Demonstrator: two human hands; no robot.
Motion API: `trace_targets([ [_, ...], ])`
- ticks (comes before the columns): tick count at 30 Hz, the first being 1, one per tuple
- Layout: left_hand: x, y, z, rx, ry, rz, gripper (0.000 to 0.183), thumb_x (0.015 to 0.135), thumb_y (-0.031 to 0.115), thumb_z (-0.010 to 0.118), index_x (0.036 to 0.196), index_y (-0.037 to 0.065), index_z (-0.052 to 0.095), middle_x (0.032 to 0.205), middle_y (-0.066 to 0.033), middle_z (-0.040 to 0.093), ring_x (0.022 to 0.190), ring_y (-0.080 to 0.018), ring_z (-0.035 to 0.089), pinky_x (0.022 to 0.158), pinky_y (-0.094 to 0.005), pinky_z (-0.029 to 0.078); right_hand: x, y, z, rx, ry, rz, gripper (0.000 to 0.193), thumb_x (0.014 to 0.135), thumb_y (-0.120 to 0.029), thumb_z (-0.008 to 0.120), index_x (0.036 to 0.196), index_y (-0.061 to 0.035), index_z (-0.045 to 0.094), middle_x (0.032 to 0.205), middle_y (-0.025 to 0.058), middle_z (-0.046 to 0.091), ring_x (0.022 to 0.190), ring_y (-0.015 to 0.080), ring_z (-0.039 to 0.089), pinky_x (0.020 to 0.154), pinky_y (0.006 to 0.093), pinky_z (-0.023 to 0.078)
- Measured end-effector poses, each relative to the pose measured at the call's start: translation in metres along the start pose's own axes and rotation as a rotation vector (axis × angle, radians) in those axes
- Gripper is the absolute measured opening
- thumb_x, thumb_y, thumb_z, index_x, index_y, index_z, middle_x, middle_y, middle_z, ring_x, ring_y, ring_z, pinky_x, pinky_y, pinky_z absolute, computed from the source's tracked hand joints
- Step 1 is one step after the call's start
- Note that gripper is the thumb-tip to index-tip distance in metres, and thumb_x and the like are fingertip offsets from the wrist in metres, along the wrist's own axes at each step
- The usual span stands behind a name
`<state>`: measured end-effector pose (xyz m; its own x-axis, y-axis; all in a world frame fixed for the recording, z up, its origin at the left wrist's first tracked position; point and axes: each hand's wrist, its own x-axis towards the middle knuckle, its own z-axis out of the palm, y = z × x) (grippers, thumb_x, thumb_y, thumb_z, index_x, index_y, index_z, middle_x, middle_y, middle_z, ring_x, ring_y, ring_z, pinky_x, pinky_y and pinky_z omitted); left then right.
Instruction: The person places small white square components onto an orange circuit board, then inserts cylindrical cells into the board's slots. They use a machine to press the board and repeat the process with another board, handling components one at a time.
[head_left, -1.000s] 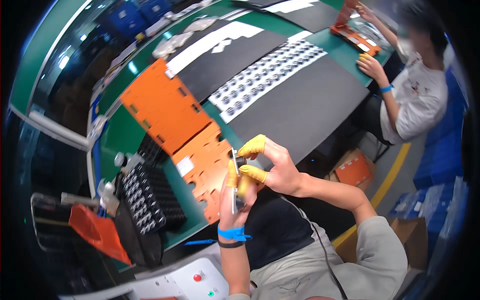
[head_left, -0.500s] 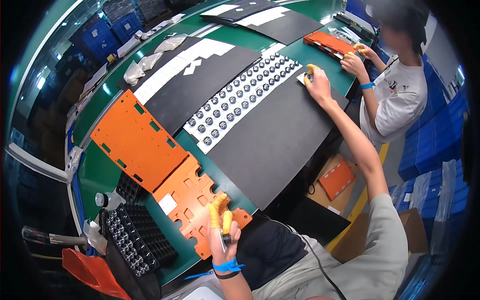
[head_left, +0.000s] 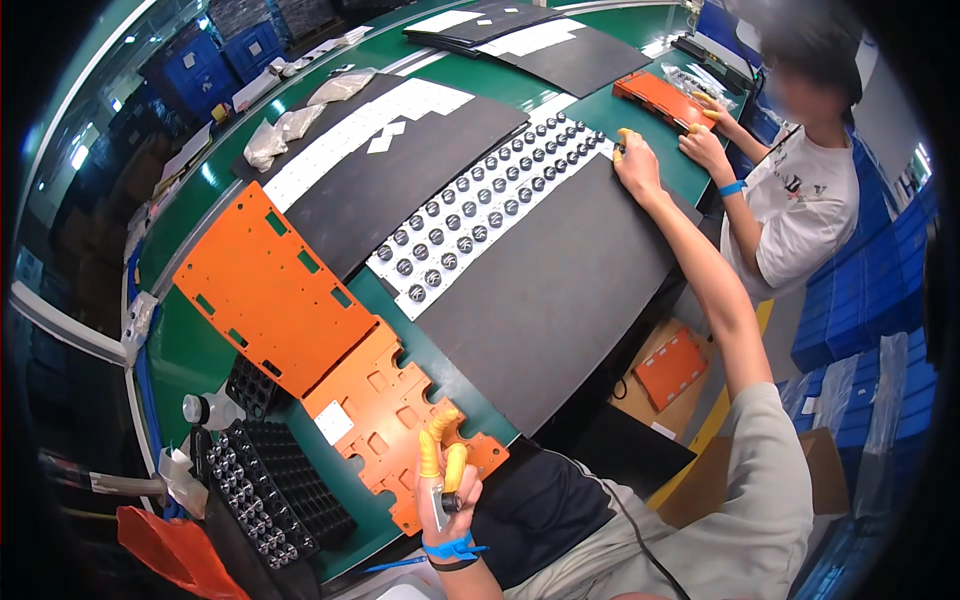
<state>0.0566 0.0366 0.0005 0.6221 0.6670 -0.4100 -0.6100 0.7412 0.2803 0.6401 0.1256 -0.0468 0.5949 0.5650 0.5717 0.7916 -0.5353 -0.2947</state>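
Note:
My left hand (head_left: 447, 495), with yellow finger cots and a blue wrist strap, is closed round a small black round part with a pale plate (head_left: 446, 502). It hovers over the near edge of an orange panel with cutouts (head_left: 375, 385). My right hand (head_left: 638, 168) reaches to the far end of a white sheet (head_left: 420, 262) bearing rows of black round parts. Its fingers are pinched on a small dark round part (head_left: 618, 150), mostly hidden by them. A black mat (head_left: 540, 285) lies beside the white sheet.
A flat orange panel (head_left: 275, 290) adjoins the cutout one. Black trays of shiny round parts (head_left: 250, 490) and a clear bottle (head_left: 210, 410) stand at the left. Another black board (head_left: 400, 165) lies beyond. Across the table, a person (head_left: 790, 190) handles an orange piece (head_left: 665, 98).
My right hand has brought its small part down to the far end of the white sheet. My left hand keeps its part, nearly still. The view has shifted slightly.

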Motion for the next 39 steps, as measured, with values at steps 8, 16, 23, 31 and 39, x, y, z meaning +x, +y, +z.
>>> trace_targets([
  [8,0.006,-0.001,-0.002,0.071,-0.146,0.000,0.044,0.109,0.035,0.037,0.140,0.007,0.048,0.062,0.0012,0.037,0.038,-0.0082,0.030,0.036,-0.0237,0.022,-0.004,-0.019,-0.021,-0.246,0.239,-0.295,0.043,0.086,-0.012,0.066,0.126,0.0014,0.058,0.119,0.0164,0.061,0.111,0.0345,0.057,0.095,0.0429,0.049],
  [16,0.018,-0.018,0.023,-0.119,-0.193,0.141,0.049,0.107,0.033,0.044,0.146,0.004,0.041,0.067,0.0022,0.034,0.044,-0.0062,0.028,0.039,-0.0221,0.020,-0.163,-0.224,-0.174,0.755,-0.010,-0.871,0.029,0.076,-0.018,0.081,0.100,-0.0056,0.070,0.097,0.0097,0.070,0.087,0.0291,0.066,0.080,0.0402,0.051],
  [23,0.026,-0.045,0.073,0.152,0.190,0.250,0.046,0.106,0.044,0.044,0.134,0.008,0.050,0.075,0.0038,0.053,0.053,-0.0036,0.043,0.046,-0.0184,0.033,-0.245,-0.260,-0.206,1.082,-0.420,-0.779,0.037,0.073,-0.025,0.084,0.099,-0.0050,0.068,0.101,0.0078,0.062,0.089,0.0276,0.058,0.077,0.0368,0.048],
  [31,0.035,-0.044,0.062,0.930,0.224,0.744,0.020,0.103,0.014,0.056,0.118,0.002,0.060,0.075,0.0005,0.058,0.060,-0.0060,0.051,0.053,-0.0238,0.042,-0.242,-0.238,-0.215,0.889,-0.236,-0.583,0.030,0.072,-0.009,0.077,0.100,-0.0045,0.067,0.096,0.0118,0.065,0.085,0.0310,0.062,0.076,0.0395,0.051],
  [39,0.028,-0.022,0.024,1.490,0.247,0.806,0.017,0.100,0.012,0.061,0.111,0.000,0.066,0.075,0.0008,0.058,0.062,-0.0047,0.047,0.054,-0.0223,0.040,-0.146,-0.123,-0.120,0.458,-0.103,-0.161,0.026,0.079,-0.014,0.067,0.103,-0.0039,0.069,0.100,0.0164,0.064,0.100,0.0349,0.060,0.089,0.0428,0.050],
])
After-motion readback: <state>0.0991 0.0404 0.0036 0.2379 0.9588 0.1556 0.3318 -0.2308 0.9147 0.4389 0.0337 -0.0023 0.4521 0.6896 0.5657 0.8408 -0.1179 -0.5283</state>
